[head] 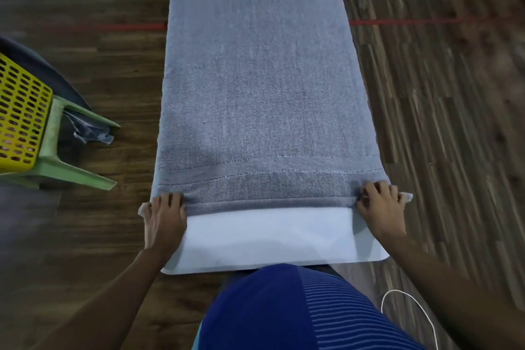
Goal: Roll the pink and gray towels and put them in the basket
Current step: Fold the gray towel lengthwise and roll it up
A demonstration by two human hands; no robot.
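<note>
A long gray towel (pixel 255 79) lies flat along a narrow white table (pixel 270 239), running away from me. Its near hem is turned over into a thin first fold. My left hand (pixel 164 219) sits on the near left corner with fingers curled over the folded edge. My right hand (pixel 380 207) grips the near right corner, fingers bent into the fold, a bit of hem sticking out past it. A yellow perforated basket (pixel 20 111) stands at the left edge on a green plastic stool (pixel 65 170). No pink towel is in view.
Dark wooden floor surrounds the table on both sides. A red line (pixel 412 21) crosses the floor behind the table. A scrap of bluish cloth (pixel 93 133) hangs by the stool. A white cable (pixel 412 310) loops on the floor at lower right.
</note>
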